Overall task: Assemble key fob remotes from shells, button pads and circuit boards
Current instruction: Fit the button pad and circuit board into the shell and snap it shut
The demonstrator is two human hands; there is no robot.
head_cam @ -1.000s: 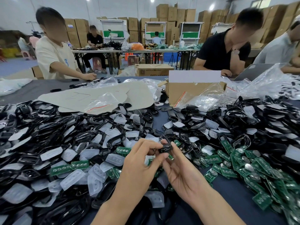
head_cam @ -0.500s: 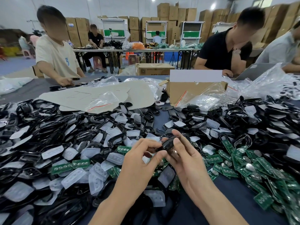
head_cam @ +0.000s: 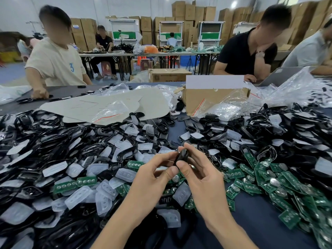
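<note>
Head view: left hand (head_cam: pixel 152 172) and right hand (head_cam: pixel 203 171) both pinch one black fob shell (head_cam: pixel 181 156), raised over the bench (head_cam: pixel 255 221). Looks like the closing step. Next move probably calls for a firm, even squeeze.

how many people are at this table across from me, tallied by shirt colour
cream shirt person: 1
black shirt person: 1
light grey shirt person: 1
total: 3
</note>
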